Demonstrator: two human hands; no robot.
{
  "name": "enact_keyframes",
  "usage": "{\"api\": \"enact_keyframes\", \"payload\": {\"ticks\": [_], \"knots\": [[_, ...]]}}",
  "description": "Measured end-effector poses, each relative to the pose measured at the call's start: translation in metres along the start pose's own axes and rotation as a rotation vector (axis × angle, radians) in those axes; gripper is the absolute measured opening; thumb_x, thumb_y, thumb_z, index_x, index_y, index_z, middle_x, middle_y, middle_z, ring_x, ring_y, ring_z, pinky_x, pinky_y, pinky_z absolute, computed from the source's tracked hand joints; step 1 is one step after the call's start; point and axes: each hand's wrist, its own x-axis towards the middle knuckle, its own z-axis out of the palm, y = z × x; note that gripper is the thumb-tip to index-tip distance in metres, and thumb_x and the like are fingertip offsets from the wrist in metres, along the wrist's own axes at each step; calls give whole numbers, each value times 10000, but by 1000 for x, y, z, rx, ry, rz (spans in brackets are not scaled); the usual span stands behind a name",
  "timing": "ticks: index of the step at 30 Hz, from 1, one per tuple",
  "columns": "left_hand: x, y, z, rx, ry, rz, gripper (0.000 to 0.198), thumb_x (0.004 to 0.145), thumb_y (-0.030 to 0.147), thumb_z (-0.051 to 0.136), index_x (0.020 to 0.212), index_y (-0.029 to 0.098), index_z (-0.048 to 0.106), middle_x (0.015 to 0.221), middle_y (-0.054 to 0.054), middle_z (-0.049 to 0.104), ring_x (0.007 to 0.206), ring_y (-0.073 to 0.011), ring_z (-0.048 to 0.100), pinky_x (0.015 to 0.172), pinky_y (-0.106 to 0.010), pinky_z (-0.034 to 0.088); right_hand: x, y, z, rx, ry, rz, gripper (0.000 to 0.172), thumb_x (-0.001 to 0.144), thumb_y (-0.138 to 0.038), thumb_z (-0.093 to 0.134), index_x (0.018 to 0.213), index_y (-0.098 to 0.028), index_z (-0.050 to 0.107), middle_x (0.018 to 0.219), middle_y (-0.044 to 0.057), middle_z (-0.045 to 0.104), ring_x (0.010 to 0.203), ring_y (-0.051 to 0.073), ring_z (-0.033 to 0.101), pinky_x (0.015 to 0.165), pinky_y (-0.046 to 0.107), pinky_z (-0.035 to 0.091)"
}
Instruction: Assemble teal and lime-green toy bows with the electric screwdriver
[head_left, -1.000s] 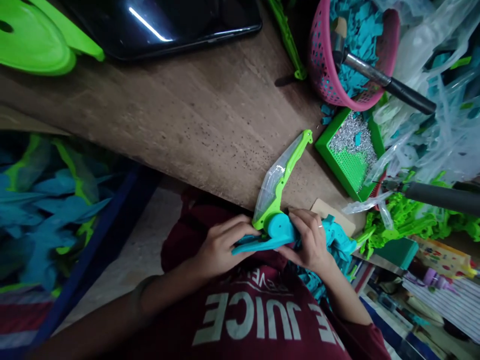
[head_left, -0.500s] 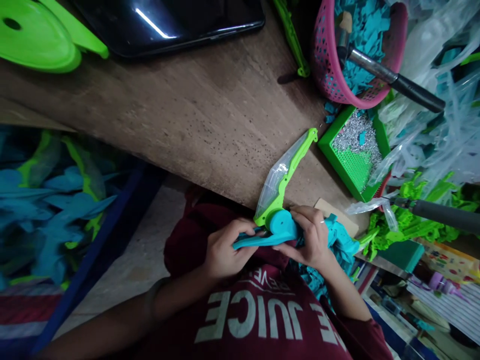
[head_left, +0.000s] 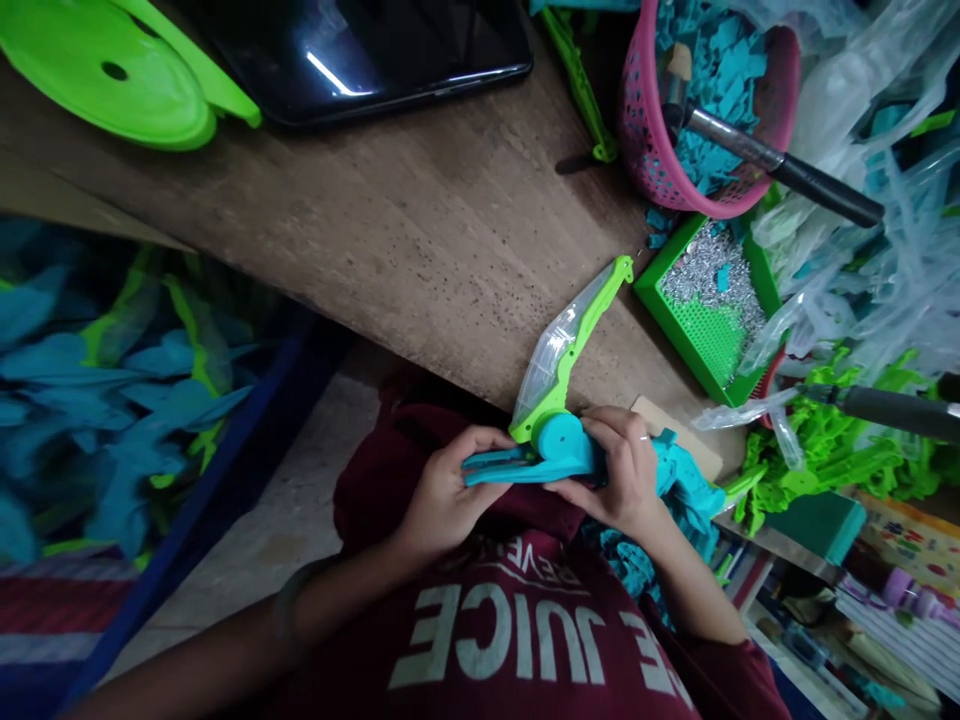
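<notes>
A plastic piece (head_left: 566, 452) with a blue two-sided handle and a round blue hub lies between my hands, over the table's front edge. From its hub a green curved arm (head_left: 574, 350) with a clear blade-like panel points up and right across the tabletop. My left hand (head_left: 456, 492) pinches the handle's left end, where its two blue sides stand slightly apart. Around the hub's right side, my right hand (head_left: 621, 468) is closed, with its thumb below and its fingers above. What the right fingertips press on is partly hidden.
A green tray (head_left: 709, 310) of small metal pieces sits right. Behind it, a pink basket (head_left: 637, 130) holds blue bits and a hammer (head_left: 780, 160). A glossy black object (head_left: 390, 60) and green disc (head_left: 112, 75) lie at the back. Blue pieces (head_left: 120, 400) fill a container at left.
The view has shifted slightly, so the surroundings at left sit further right. My left hand's fingers have loosened a little along the handle. Both hands still hold the plastic piece.
</notes>
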Motion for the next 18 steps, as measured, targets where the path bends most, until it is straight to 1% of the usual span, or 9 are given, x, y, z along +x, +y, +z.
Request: {"api": "enact_keyframes", "payload": {"ticks": [3,5,7,10,12,14,16,18], "knots": [[-7,2,-4,-201,-137,-187,367,665,330,833,986,218,694,858,-58,757,768,-236,730,724,-352,588,2,1,-2,-3,-3,-17,720,840,-509,726,1393,-160,427,1146,165,606,1062,311,604,833,480,569],[-11,3,-2,-298,-165,-219,451,645,326,855,1044,225,669,953,-73,767,854,-255,745,796,-382,600,4,1,-2,-5,-2,-25,706,845,-501,723,1383,-147,433,1141,167,603,1061,308,599,837,472,563],[-13,3,3,-313,-133,-187,471,632,328,869,1037,228,650,982,-66,767,885,-248,745,823,-375,600,4,1,-1,-13,-4,-25,695,857,-498,710,1387,-146,429,1137,168,605,1058,308,598,836,469,555],[-12,5,13,-222,-68,-170,416,695,391,839,1016,211,646,929,-44,763,852,-221,738,800,-339,597,2,1,0,-41,-2,-33,702,870,-512,687,1409,-158,409,1135,167,607,1049,312,596,825,474,545],[-10,6,19,-159,-80,-166,371,755,444,795,991,188,666,917,-48,759,864,-218,731,816,-335,592,1,1,-1,-56,-8,-44,711,871,-517,683,1416,-157,402,1142,172,603,1048,317,592,827,483,540],[-10,6,24,-143,-104,-162,375,792,484,763,987,174,685,930,-57,760,892,-226,728,845,-344,592,2,2,-7,-38,-41,-36,699,863,-527,689,1399,-164,424,1169,179,590,1068,325,583,848,500,538],[-11,4,27,-182,-97,-174,397,798,497,764,1014,171,696,964,-60,762,913,-229,729,861,-354,601,9,2,-14,63,-101,35,650,867,-529,685,1375,-194,456,1238,176,569,1144,331,566,912,525,532],[-14,1,29,-263,-60,-178,420,790,513,775,1036,180,709,1017,-56,760,952,-227,726,862,-349,614,23,3,-18,240,-127,166,573,894,-508,662,1358,-228,479,1283,151,566,1200,312,558,982,529,518]]}}
